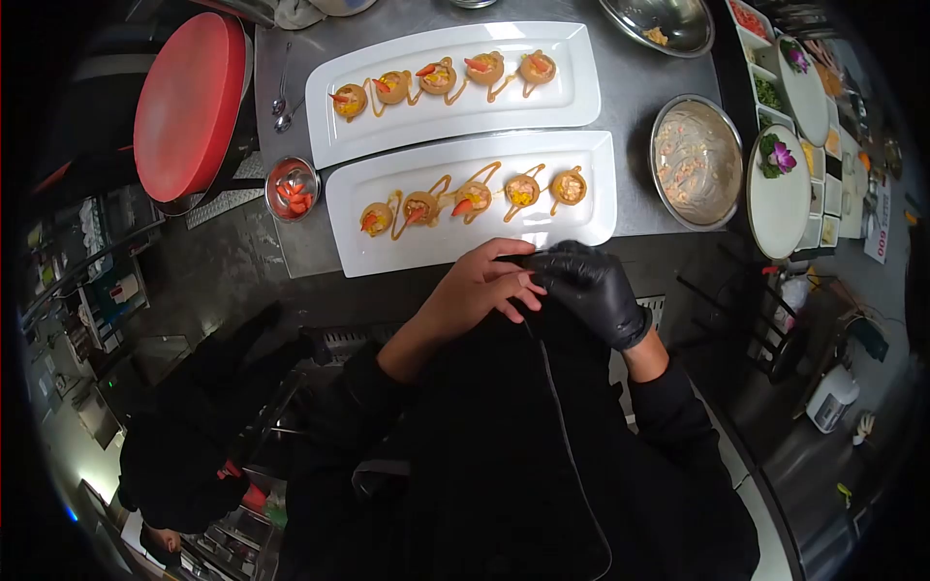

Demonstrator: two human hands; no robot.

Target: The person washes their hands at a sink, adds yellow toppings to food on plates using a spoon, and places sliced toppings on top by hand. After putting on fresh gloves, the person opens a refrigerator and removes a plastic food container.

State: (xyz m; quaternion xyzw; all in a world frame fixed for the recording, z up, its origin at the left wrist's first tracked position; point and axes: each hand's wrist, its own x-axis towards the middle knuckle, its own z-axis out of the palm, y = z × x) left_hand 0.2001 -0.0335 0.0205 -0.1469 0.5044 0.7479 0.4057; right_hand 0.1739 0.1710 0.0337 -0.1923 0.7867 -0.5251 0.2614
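My left hand (484,288), bare, is open with its fingers apart, in front of the lower white plate (446,255). Beside its fingertips, my right hand (591,290) wears a black glove, its fingers closed; whatever they hold is hidden. Several small filled tarts (521,191) sit on sauce zigzags on this plate; the three leftmost carry red slices. Behind it, the upper white plate (455,137) bears several tarts (484,68) topped with red slices. A small metal bowl of red pieces (293,189) stands left of the plates.
Right of the plates stand a metal bowl of creamy mixture (697,163) and another metal bowl (678,24). Oval plates with purple flowers (778,198) lie farther right. A round red item (189,107) is at upper left. Another person (184,465) is at lower left.
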